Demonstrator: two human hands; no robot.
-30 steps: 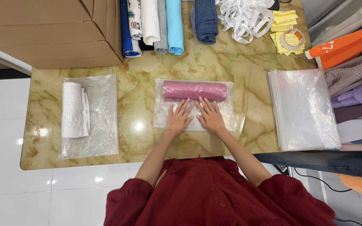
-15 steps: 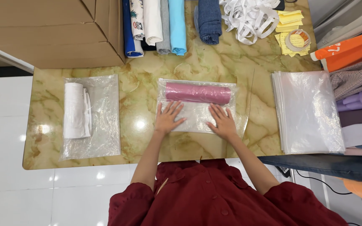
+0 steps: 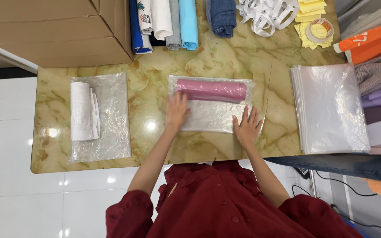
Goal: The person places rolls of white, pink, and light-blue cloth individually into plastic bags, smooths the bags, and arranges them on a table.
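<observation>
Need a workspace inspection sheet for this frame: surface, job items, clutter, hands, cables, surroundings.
Surface: marble-pattern table, glossy.
Job's things: clear bag lying flat, pink roll inside at its far edge.
Clutter: bagged white cloth at left; stack of empty bags at right; rolled fabrics, white straps, tape roll on yellow notes.
Hands: left hand and right hand flat on the bag, open.
Cables: dark cable on the floor at right.
Surroundings: cardboard box, white tiled floor.
</observation>
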